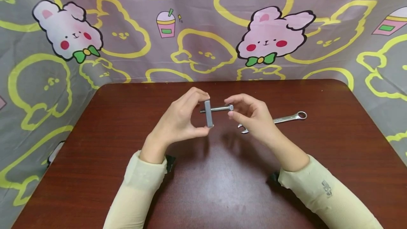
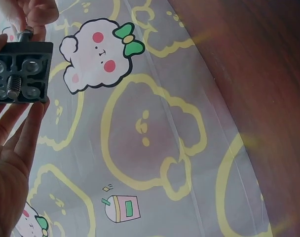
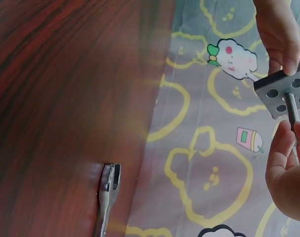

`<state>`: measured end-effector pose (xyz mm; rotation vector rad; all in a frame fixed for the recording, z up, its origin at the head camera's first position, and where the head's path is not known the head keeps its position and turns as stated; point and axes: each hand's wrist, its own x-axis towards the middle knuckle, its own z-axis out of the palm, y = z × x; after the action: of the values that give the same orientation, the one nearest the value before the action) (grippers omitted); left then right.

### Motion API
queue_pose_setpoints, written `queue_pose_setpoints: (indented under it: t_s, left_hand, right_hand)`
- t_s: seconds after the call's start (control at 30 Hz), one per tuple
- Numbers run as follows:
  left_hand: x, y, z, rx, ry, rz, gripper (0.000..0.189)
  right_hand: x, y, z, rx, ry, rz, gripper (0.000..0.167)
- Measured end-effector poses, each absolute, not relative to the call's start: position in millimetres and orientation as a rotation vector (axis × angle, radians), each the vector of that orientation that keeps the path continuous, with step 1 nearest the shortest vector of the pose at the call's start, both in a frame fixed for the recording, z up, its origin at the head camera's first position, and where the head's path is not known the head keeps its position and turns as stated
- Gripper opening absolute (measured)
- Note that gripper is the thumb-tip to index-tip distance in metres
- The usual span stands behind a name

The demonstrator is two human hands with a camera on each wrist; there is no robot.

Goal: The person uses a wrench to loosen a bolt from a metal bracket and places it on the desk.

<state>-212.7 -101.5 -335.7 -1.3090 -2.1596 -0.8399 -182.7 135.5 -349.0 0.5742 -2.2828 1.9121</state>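
My left hand grips a small grey square block by its opposite edges, thumb below and fingers above. A long hex-head bolt passes through the block's middle. Its threaded tip sticks out of the recessed side, seen in the left wrist view. Several round holes surround the bolt on the block's flat face in the right wrist view. My right hand pinches the bolt near its head, between thumb and fingers. Behind this hand lies a combination wrench, partly hidden by it.
The dark red-brown wooden table has rounded far corners. A grey curtain with cartoon rabbits and yellow outlines hangs behind and beside it. In the right wrist view, one end of the wrench shows on the tabletop.
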Motion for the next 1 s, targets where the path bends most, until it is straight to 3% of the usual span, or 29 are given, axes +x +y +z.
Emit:
queue_pose_setpoints:
  t_s: [0.4, 0.6, 0.73, 1.0]
  left_hand:
    - [-211, -103, -336, -1.275, -2.201, -0.906, 0.065]
    - [-213, -104, -335, -1.302, -2.171, -0.866, 0.064]
    - [-213, -104, -335, -1.315, -2.162, -0.852, 0.061]
    - [-213, -104, -335, -1.328, -2.149, -0.823, 0.059]
  right_hand:
    - [-183, 136, -353, 0.693, -2.157, 1.856, 0.026]
    - [-186, 144, -350, 0.497, -2.236, 2.036, 0.020]
    - [-190, 144, -348, 0.357, -2.383, 2.026, 0.025]
    - [-194, 141, -349, 0.323, -2.494, 1.958, 0.027]
